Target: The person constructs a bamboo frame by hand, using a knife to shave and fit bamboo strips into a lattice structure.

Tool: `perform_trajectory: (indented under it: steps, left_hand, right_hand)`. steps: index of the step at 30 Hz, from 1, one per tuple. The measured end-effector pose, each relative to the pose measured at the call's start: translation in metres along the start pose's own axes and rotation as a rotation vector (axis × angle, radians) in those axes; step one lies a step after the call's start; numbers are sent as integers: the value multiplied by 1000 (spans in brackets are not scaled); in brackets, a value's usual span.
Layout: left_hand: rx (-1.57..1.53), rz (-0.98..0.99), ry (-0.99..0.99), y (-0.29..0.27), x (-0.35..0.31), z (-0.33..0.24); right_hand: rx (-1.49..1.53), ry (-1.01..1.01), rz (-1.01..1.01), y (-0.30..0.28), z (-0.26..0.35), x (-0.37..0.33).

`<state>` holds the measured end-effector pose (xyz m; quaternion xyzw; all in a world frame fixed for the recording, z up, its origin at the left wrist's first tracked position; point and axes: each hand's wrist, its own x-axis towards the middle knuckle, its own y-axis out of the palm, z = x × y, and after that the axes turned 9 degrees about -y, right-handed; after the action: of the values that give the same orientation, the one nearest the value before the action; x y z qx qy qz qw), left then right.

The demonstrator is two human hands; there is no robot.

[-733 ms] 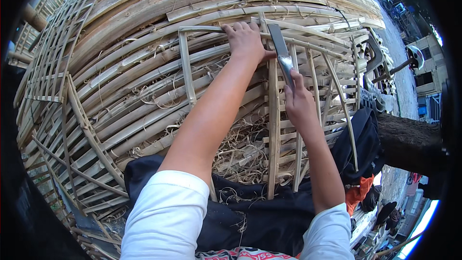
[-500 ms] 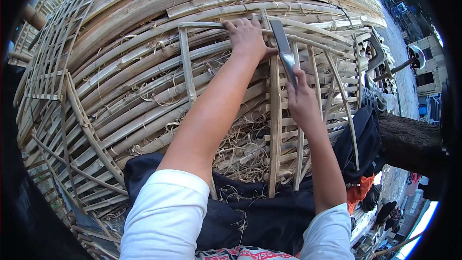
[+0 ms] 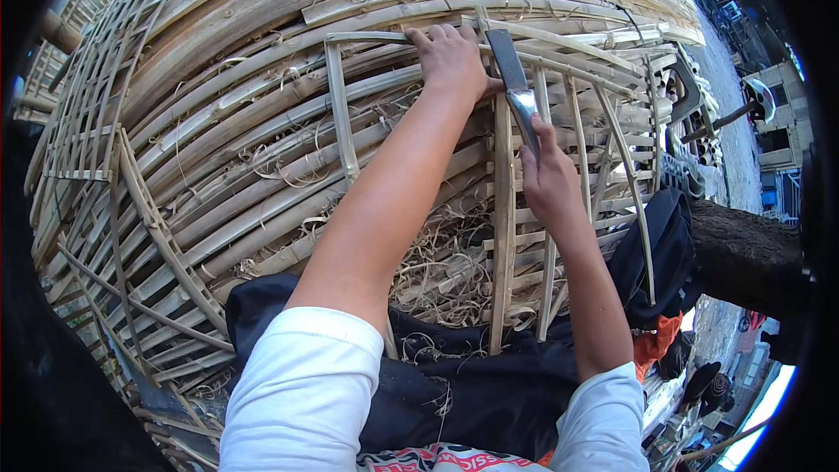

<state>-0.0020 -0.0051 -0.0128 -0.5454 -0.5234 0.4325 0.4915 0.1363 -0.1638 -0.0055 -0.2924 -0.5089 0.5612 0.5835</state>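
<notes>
My left hand (image 3: 453, 63) is closed over the top strip of a bamboo frame (image 3: 339, 105), its fingers hooked over the far edge and the thumb stretched toward the upright bamboo strip (image 3: 503, 236). Just beside it, my right hand (image 3: 552, 177) grips a metal tool (image 3: 507, 61) with a flat, dark grey rectangular blade and a shiny neck. The blade lies over the frame's top, close to the left thumb, pointing away from me. Whether it touches the bamboo is hard to tell. My fingers hide most of the handle.
Below lies a wide bed of split bamboo (image 3: 218, 157) with curly shavings (image 3: 446, 253). A woven bamboo lattice (image 3: 594, 245) sits under the right forearm, and another lattice panel (image 3: 96, 96) stands at the left. Black cloth (image 3: 472, 393) covers my lap; a thick log (image 3: 743, 249) is at the right.
The blade and my right hand have shifted very slightly away from me. The bamboo frame has moved a little the same way, with my left hand still on it.
</notes>
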Motion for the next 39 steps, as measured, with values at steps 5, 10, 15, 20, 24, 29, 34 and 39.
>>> perform_trajectory:
  steps: [5, 10, 15, 20, 24, 29, 34, 39]
  left_hand:
    - [13, -34, -20, 1, 7, 4]
    - [22, -22, -13, -1, 3, 5]
    - [55, -46, -31, 7, 9, 7]
    - [17, -20, 2, 1, 7, 4]
    - [44, 7, -29, -3, 6, 8]
    - [17, -22, -15, -1, 3, 6]
    - [28, -22, -20, 2, 12, 1]
    - [42, 17, 8, -6, 4, 6]
  right_hand:
    - [253, 103, 1, -5, 0, 9]
    - [291, 155, 15, -25, 16, 12]
    - [245, 105, 44, -11, 3, 10]
    - [298, 233, 12, -18, 9, 11]
    - [275, 229, 84, -29, 19, 16]
    - [163, 132, 49, -21, 11, 11]
    - [99, 45, 21, -12, 1, 11]
    - [352, 250, -124, -31, 29, -22]
